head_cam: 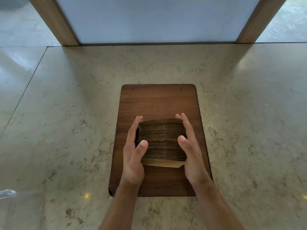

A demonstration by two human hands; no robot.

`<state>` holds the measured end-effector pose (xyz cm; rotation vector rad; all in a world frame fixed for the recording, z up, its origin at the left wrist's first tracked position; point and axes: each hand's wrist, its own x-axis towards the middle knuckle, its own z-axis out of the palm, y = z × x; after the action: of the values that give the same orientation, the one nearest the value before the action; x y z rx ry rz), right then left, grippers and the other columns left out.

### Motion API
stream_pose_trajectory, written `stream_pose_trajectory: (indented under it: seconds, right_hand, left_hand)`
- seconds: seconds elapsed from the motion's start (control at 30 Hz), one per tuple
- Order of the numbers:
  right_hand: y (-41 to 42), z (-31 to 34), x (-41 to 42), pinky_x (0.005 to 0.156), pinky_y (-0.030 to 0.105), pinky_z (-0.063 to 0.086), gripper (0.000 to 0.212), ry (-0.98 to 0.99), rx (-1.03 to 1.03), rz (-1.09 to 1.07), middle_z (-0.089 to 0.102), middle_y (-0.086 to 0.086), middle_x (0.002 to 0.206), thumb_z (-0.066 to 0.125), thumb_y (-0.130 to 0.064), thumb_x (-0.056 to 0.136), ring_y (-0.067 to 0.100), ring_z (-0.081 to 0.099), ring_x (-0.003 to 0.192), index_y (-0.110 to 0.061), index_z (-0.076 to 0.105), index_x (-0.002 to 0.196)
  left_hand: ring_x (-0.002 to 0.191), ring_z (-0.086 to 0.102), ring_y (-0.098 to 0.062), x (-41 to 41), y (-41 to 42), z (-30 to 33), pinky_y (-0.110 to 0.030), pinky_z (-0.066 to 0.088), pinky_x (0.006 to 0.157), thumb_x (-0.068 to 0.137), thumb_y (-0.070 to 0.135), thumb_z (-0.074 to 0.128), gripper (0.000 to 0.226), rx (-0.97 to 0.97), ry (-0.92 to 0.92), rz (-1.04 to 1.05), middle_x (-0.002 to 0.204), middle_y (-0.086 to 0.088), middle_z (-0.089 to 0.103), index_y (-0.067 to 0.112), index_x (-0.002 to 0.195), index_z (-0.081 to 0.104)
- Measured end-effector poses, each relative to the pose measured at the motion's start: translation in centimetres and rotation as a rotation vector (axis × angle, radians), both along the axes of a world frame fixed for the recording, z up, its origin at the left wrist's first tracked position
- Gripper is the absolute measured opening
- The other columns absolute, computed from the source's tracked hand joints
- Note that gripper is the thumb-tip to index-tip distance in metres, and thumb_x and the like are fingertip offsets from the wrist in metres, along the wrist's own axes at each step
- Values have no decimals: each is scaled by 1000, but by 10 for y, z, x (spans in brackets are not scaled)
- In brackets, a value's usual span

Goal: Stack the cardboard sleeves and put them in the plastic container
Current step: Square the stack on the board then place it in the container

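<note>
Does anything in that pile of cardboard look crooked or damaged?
Nothing looks damaged. The stack of cardboard sleeves sits between the left hand and right hand on the wooden board; the nearest sleeve's pale face juts out slightly.

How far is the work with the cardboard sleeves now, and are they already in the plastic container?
Done: the cardboard sleeves are gathered into one stack above the wooden board. In hand: the left hand and right hand press its two sides. Left: the stack is not yet in the plastic container, of which only a clear edge shows at the lower left.
</note>
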<state>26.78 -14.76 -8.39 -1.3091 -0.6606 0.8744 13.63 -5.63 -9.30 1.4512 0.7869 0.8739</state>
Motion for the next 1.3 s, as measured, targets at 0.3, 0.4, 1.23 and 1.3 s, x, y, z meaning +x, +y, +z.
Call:
stream_pose_trajectory:
  seconds: [0.3, 0.4, 1.23, 1.3]
  right_hand:
    - [0, 7, 7, 127, 57, 19, 86, 84, 19, 85, 31, -6, 169, 51, -70, 96, 18, 32, 155, -33, 16, 165]
    - [0, 1, 12, 127, 52, 25, 93, 91, 1, 67, 37, -13, 166, 56, -71, 92, 12, 37, 153, -30, 14, 165]
    - [-7, 1, 20, 118, 28, 40, 123, -238, -105, 267, 30, 0, 165, 69, -84, 69, 19, 38, 151, -31, 14, 165]
    - [-7, 3, 28, 123, 26, 32, 140, -377, -124, 400, 17, -1, 168, 74, -83, 58, 16, 27, 156, -26, 4, 166]
  left_hand:
    - [161, 19, -28, 1, 6, 3, -64, 15, 126, 103, 66, 34, 81, -28, -47, -179, 173, -5, 27, 16, 166, 23]
    - [158, 26, -32, 0, 4, -3, -67, 21, 124, 101, 67, 40, 84, -81, -67, -163, 170, -11, 33, 13, 164, 25]
    - [91, 72, -12, 34, -12, -12, -21, 53, 75, 99, 33, 37, 49, 6, -90, 555, 95, 14, 78, 5, 108, 76]
    - [90, 71, -7, 35, -12, -10, -17, 52, 74, 99, 32, 37, 49, 25, -91, 561, 93, 17, 77, 4, 107, 76]
